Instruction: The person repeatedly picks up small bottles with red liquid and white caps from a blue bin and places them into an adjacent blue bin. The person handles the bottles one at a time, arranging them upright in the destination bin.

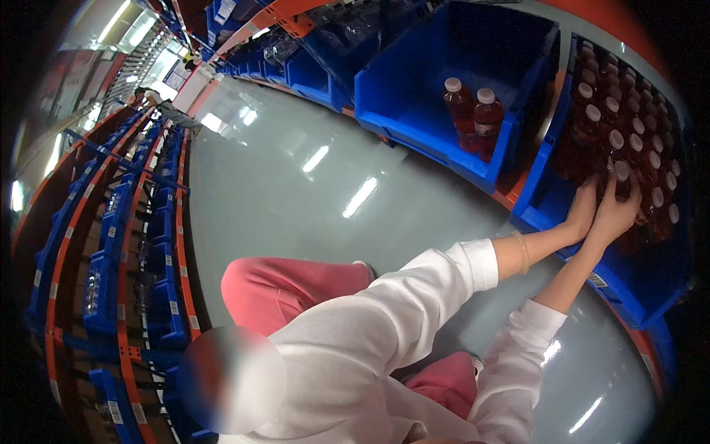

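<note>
My left hand (583, 210), with a pale bangle at the wrist, reaches into a blue plastic bin packed with bottles of red drink. Its fingertips are hidden among the bottles, so its hold cannot be made out. Beside it, my right hand (617, 210) has its fingers around the neck of a white-capped bottle (621, 171) at the near edge of the group. The two hands nearly touch. Rows of similar upright bottles (636, 143) fill the far part of this blue bin (638, 283). The bin's near part shows its bare floor.
A neighbouring blue bin (405, 105) holds two upright red bottles (487, 114). Orange rack beams (513, 188) support the bins. Across the glossy grey floor (277, 194) stands another rack (125, 266) with blue bins. Farther down the aisle, a person (166, 108) leans towards that rack.
</note>
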`<state>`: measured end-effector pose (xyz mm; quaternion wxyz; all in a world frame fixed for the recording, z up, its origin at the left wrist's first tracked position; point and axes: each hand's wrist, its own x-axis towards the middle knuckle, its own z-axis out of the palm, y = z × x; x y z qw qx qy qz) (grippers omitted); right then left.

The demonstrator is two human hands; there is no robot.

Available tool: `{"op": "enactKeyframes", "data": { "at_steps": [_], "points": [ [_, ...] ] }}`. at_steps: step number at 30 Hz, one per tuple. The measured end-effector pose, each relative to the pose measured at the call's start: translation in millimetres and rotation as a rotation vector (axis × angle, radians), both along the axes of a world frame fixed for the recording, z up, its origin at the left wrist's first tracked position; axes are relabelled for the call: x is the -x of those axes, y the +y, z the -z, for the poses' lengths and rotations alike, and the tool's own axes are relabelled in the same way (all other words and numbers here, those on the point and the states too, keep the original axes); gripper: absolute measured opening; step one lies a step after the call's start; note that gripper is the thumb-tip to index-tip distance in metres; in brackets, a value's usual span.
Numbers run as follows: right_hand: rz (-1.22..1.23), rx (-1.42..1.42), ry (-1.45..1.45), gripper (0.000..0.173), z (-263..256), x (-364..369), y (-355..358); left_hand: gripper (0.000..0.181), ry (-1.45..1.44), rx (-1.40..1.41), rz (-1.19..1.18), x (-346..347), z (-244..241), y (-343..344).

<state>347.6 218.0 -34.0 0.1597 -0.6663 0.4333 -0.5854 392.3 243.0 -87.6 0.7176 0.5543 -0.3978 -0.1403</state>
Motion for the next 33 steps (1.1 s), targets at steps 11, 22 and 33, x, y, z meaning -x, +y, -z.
{"op": "enactKeyframes", "data": {
  "at_steps": [11, 22, 33],
  "points": [
    [0.049, 0.079, -0.146, 0.035, -37.4, -7.9, 30.4, 0.047, -0.239, -0.009, -0.003, -14.5, -51.2, 46.4],
    [-0.116, 0.436, -0.113, 0.028, -133.7, -18.0, 115.7, 0.036, -0.288, 0.155, 0.076, -35.2, -134.4, 112.1],
    [-0.368, 0.704, -0.085, 0.043, -154.0, -100.3, 182.5, 0.040, 0.145, 0.495, 0.277, -115.7, -128.7, 166.4]
  ]
}}
